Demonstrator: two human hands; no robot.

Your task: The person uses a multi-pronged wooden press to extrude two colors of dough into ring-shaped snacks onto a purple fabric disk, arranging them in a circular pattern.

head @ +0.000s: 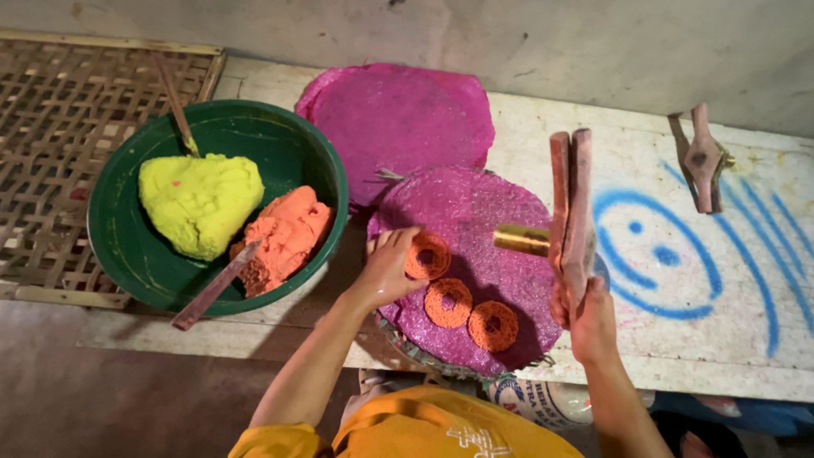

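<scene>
My left hand [386, 267] rests on a round purple woven mat [500, 212], fingertips touching an orange coiled dough ring [427, 255]. Two more orange rings [448, 303] [493, 326] lie beside it on the same mat. My right hand [585, 309] grips the long wooden handles of a dough press [570, 212] with a brass cylinder [521, 239], held upright over the mat's right edge. A green bowl [127, 246] to the left holds a yellow-green dough lump [202, 202] and an orange dough lump [284, 236], each with a stick in it.
A second purple mat [398, 114] lies behind the first. A spare wooden press [702, 157] sits at the far right on the white bench [721, 339] marked with blue paint. A bamboo lattice rack [51, 127] stands left.
</scene>
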